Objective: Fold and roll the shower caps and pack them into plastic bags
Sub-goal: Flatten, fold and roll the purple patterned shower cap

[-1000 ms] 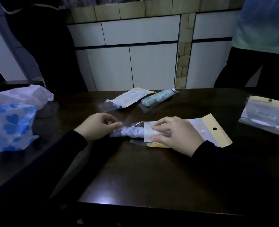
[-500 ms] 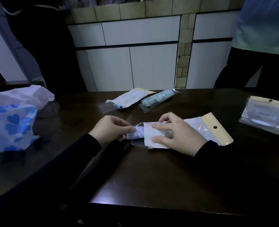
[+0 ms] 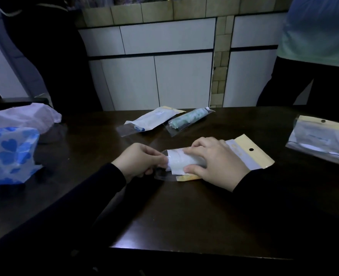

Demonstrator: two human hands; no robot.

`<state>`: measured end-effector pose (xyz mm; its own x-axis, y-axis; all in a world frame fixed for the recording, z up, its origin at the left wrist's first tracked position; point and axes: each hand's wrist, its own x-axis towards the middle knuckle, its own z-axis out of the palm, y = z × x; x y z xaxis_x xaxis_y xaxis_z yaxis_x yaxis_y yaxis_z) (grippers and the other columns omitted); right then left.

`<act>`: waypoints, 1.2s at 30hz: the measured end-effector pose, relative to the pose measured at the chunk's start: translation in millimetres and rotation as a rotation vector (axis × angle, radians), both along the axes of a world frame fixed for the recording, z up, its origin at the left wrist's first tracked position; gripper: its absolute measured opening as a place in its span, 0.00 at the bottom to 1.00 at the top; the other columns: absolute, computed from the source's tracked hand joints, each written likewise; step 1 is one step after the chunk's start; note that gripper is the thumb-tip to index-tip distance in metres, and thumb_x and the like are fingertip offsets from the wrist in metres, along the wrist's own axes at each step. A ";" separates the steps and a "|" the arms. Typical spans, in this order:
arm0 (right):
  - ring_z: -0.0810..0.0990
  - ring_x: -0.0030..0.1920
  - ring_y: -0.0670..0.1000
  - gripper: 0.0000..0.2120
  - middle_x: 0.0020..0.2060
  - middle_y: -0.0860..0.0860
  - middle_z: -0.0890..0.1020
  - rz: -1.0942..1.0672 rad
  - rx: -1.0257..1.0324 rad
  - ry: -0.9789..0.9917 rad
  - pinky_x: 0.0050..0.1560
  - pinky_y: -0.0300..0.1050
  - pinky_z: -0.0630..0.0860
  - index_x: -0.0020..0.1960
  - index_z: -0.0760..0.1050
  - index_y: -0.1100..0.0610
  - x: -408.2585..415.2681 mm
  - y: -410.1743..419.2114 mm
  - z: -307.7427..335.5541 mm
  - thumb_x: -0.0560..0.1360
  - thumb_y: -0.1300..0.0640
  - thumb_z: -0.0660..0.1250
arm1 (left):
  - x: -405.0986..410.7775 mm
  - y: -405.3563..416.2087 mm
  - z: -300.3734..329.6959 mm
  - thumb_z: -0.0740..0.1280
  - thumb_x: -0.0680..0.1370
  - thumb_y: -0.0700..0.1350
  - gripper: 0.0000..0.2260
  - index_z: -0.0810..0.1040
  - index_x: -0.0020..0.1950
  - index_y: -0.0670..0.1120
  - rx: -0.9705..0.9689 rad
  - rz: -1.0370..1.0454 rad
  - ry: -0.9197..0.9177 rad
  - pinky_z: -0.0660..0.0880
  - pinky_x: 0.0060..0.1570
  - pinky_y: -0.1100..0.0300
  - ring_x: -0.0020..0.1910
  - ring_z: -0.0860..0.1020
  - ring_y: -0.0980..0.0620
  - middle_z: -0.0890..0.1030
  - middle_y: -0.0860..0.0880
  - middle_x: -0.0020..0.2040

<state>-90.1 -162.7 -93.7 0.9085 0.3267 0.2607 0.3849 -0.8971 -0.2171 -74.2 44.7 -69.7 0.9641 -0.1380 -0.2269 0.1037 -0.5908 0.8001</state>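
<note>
Dark table [image 3: 184, 216]: bare near edge, both hands [image 3: 218, 162] holding plastic bag [image 3: 250, 154].

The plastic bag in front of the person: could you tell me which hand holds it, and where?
The right hand grips the plastic bag across its middle; the left hand pinches at its open end.
</note>
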 end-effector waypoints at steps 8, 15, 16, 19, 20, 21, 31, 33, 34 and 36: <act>0.67 0.62 0.47 0.23 0.60 0.44 0.72 -0.078 0.012 -0.019 0.63 0.46 0.64 0.67 0.73 0.43 -8.5 7.2 -1.4 0.74 0.37 0.63 | -3.2 -7.8 -5.3 0.69 0.77 0.43 0.04 0.82 0.47 0.44 -0.140 0.001 0.078 0.58 0.19 0.69 0.20 0.68 0.59 0.76 0.51 0.25; 0.65 0.64 0.49 0.22 0.62 0.44 0.72 -0.187 -0.067 -0.034 0.62 0.49 0.62 0.68 0.71 0.43 5.2 -4.1 0.3 0.76 0.39 0.63 | 13.6 20.9 -23.5 0.63 0.78 0.57 0.15 0.78 0.61 0.54 0.604 0.063 -0.578 0.73 0.56 0.56 0.59 0.75 0.52 0.78 0.52 0.62; 0.65 0.64 0.49 0.21 0.62 0.44 0.72 -0.208 -0.086 -0.043 0.61 0.49 0.63 0.68 0.71 0.43 9.8 -6.4 0.8 0.76 0.40 0.63 | 15.6 22.8 -29.6 0.62 0.78 0.59 0.20 0.75 0.67 0.54 0.693 0.065 -0.561 0.70 0.60 0.52 0.65 0.72 0.49 0.74 0.53 0.68; 0.66 0.62 0.50 0.21 0.60 0.46 0.71 -0.260 -0.103 -0.038 0.59 0.49 0.66 0.69 0.71 0.43 23.8 -12.4 0.8 0.77 0.43 0.64 | 17.5 21.8 -39.6 0.58 0.79 0.61 0.24 0.69 0.72 0.52 0.743 0.051 -0.490 0.64 0.64 0.51 0.72 0.65 0.49 0.66 0.54 0.75; 0.66 0.61 0.51 0.20 0.60 0.47 0.70 -0.276 -0.105 -0.031 0.59 0.49 0.67 0.69 0.71 0.44 28.6 -13.9 0.2 0.77 0.44 0.64 | 18.1 21.6 -40.3 0.57 0.80 0.60 0.23 0.70 0.71 0.51 0.750 0.044 -0.489 0.64 0.64 0.51 0.72 0.65 0.49 0.66 0.53 0.75; 0.66 0.61 0.52 0.19 0.59 0.49 0.70 -0.289 -0.107 -0.020 0.58 0.49 0.67 0.68 0.71 0.45 33.3 -15.5 0.1 0.78 0.45 0.63 | 18.4 21.7 -40.6 0.57 0.80 0.60 0.22 0.72 0.69 0.51 0.761 0.040 -0.494 0.64 0.63 0.52 0.72 0.65 0.49 0.67 0.53 0.74; 0.65 0.67 0.56 0.20 0.65 0.54 0.71 -0.328 -0.073 0.100 0.66 0.53 0.67 0.70 0.70 0.49 106.2 -21.9 8.9 0.79 0.59 0.62 | 20.2 23.4 -44.9 0.56 0.80 0.60 0.20 0.74 0.67 0.52 0.774 0.045 -0.534 0.66 0.62 0.54 0.72 0.66 0.52 0.69 0.54 0.73; 0.65 0.67 0.56 0.20 0.66 0.54 0.70 -0.325 -0.092 0.088 0.66 0.54 0.67 0.70 0.70 0.49 116.3 -21.6 8.2 0.79 0.59 0.61 | 20.3 23.8 -46.2 0.57 0.80 0.60 0.19 0.75 0.66 0.53 0.770 0.053 -0.551 0.66 0.62 0.54 0.71 0.66 0.53 0.69 0.54 0.73; 0.65 0.67 0.57 0.20 0.66 0.54 0.71 -0.322 -0.103 0.085 0.65 0.54 0.68 0.70 0.70 0.49 118.9 -21.2 7.7 0.80 0.59 0.61 | 20.3 24.1 -46.5 0.57 0.80 0.60 0.19 0.75 0.65 0.53 0.768 0.056 -0.561 0.66 0.61 0.54 0.71 0.66 0.53 0.69 0.55 0.73; 0.67 0.65 0.57 0.18 0.65 0.55 0.72 -0.312 -0.138 0.075 0.62 0.53 0.70 0.68 0.72 0.51 119.6 -20.2 7.0 0.79 0.60 0.60 | 20.1 24.6 -46.9 0.57 0.80 0.60 0.20 0.74 0.68 0.52 0.760 0.057 -0.574 0.65 0.62 0.54 0.71 0.66 0.53 0.69 0.55 0.73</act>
